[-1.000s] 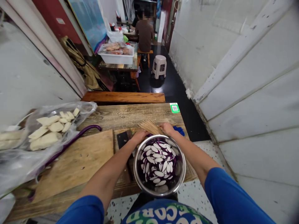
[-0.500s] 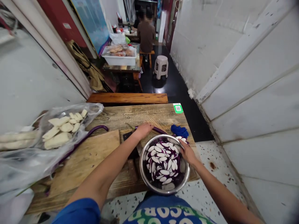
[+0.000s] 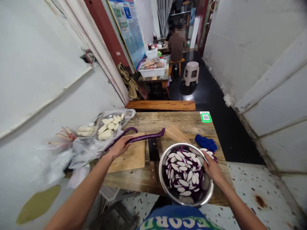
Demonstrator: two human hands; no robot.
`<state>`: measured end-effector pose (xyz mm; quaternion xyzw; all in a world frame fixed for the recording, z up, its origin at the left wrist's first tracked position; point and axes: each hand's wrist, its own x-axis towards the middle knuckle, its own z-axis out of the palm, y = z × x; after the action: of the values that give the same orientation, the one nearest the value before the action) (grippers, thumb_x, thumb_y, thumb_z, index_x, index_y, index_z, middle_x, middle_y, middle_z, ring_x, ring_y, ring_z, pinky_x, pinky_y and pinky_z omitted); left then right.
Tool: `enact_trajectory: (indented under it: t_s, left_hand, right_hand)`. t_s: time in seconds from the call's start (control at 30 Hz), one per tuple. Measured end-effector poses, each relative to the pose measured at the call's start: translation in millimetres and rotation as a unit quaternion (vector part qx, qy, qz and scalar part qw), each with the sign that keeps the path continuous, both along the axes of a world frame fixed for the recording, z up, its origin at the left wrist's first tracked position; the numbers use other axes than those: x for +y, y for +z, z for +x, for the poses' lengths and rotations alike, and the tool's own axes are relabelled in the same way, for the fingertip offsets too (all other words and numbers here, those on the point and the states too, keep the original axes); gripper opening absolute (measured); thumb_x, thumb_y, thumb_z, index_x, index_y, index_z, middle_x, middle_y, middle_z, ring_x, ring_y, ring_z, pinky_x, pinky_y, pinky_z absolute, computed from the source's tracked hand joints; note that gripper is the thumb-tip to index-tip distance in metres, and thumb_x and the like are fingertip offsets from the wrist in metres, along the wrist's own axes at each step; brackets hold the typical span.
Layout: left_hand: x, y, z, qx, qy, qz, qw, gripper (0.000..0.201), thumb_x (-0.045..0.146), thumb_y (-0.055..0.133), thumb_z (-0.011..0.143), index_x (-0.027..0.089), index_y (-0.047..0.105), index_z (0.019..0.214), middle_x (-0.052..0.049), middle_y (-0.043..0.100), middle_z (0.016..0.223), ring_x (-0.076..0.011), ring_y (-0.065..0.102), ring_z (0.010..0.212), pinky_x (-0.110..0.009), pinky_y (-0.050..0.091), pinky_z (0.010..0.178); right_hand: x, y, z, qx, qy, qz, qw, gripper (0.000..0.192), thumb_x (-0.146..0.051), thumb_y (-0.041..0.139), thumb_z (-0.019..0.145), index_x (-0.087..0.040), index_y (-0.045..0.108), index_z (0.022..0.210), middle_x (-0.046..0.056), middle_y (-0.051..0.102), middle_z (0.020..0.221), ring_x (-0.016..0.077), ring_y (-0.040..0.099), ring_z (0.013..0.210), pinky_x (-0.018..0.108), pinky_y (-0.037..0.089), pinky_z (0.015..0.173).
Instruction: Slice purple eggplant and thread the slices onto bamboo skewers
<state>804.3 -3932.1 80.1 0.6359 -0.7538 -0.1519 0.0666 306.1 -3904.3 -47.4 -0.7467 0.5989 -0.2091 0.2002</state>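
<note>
My left hand (image 3: 120,147) is closed round one end of a long purple eggplant (image 3: 148,136), held over the wooden cutting board (image 3: 134,156). A second eggplant (image 3: 130,129) lies along the board's far left side. My right hand (image 3: 212,166) grips the right rim of a steel bowl (image 3: 163,182), which is at the table's near edge. White oval eggplant slices (image 3: 183,168) with purple skin fill the bowl. More slices (image 3: 208,152) lie behind my right hand. A cleaver (image 3: 153,167) with a dark blade rests between board and bowl.
Thin wooden skewers (image 3: 177,132) and a blue cloth (image 3: 205,142) lie on the wooden table (image 3: 153,118). Peeled white chunks (image 3: 109,126) sit in a plastic bag at left. Beyond are a bench (image 3: 160,104), a stool (image 3: 191,73) and a seated person (image 3: 177,46).
My left hand has picked up the eggplant from beside the bowl and carried it left over the board. My right hand stays on the bowl. The view has shifted left.
</note>
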Motion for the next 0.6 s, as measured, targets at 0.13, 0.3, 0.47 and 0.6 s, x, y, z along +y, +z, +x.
enact_trajectory:
  t_s: [0.13,0.3,0.47,0.6]
  left_hand:
    - [57.6,-29.2,47.6,-0.015,0.095,0.035,0.995,0.035,0.027,0.043,0.074,0.014,0.053,0.105,-0.009,0.058,0.105,-0.0218,0.051,0.1,-0.035,0.035,0.091]
    - [87.7,-65.8,89.3,-0.004,0.135,0.074,0.988,0.034,0.026,0.045,0.074,0.015,0.05,0.105,-0.01,0.055,0.108,-0.0213,0.049,0.102,-0.034,0.033,0.092]
    - [89.6,-93.9,124.3,0.047,0.148,0.093,0.983,0.034,0.027,0.042,0.077,0.016,0.048,0.109,-0.009,0.054,0.111,-0.0193,0.048,0.104,-0.033,0.033,0.092]
    - [84.6,-114.1,161.0,0.087,0.101,0.067,0.989,0.034,0.022,0.042,0.075,0.015,0.049,0.108,-0.01,0.054,0.109,-0.0198,0.048,0.103,-0.035,0.032,0.093]
  right_hand:
    - [-0.2,11.6,5.6,0.029,-0.03,-0.008,0.999,0.045,-0.02,0.035,0.078,-0.008,0.044,0.12,0.015,0.06,0.102,0.0238,0.058,0.088,0.037,0.046,0.077]
    - [9.7,61.5,71.2,0.105,-0.068,-0.151,0.981,0.042,-0.028,0.04,0.079,-0.007,0.049,0.115,0.018,0.053,0.109,0.0276,0.047,0.102,0.043,0.037,0.088]
    - [43.4,77.8,222.1,0.1,0.077,-0.053,0.991,0.035,-0.022,0.037,0.083,-0.011,0.051,0.113,0.013,0.054,0.112,0.0187,0.046,0.107,0.031,0.035,0.093]
    - [64.3,45.4,318.2,0.18,0.091,0.067,0.977,0.04,-0.011,0.046,0.074,-0.005,0.051,0.113,0.017,0.057,0.107,0.0209,0.052,0.1,0.03,0.041,0.085]
